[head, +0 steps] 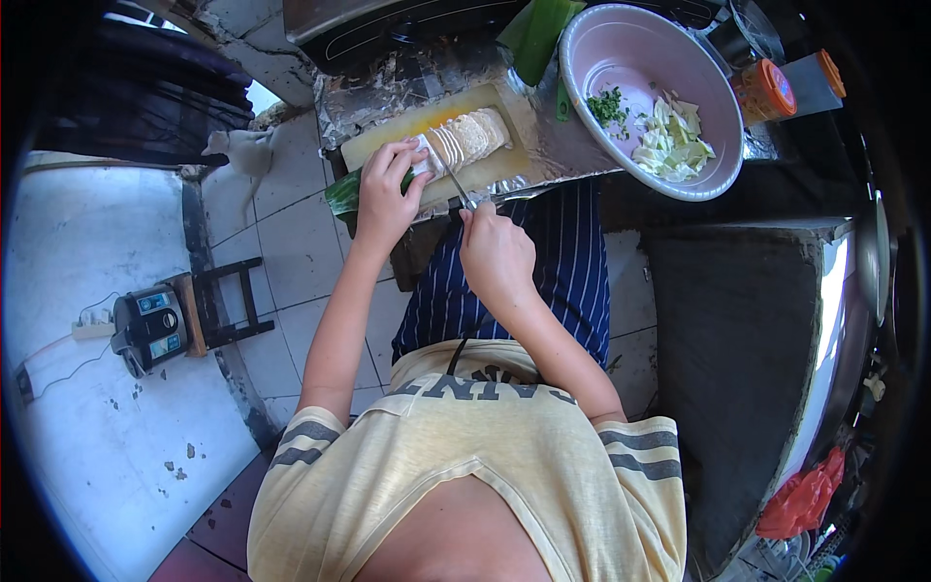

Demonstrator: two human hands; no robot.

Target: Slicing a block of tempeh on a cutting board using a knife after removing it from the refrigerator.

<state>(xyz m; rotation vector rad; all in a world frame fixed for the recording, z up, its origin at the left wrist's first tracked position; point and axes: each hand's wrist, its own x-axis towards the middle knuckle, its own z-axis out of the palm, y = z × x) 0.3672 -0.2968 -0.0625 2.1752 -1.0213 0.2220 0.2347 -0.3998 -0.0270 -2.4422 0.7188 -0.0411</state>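
A pale block of food, perhaps tempeh, lies partly sliced on a yellowish cutting board. My left hand presses on the block's uncut left end, fingers bent over it. In my right hand is the handle of a kitchen knife, whose blade stands against the block just right of my left fingertips. Thin slices lean together to the right of the blade. A piece of green leaf, perhaps banana leaf, lies under and beside my left hand at the board's left end.
A large pinkish basin at the right holds chopped cabbage and chopped green herbs. Beyond the board lie more green leaves. Jars with orange lids stand right of the basin. A white cat is on the tiled floor at left.
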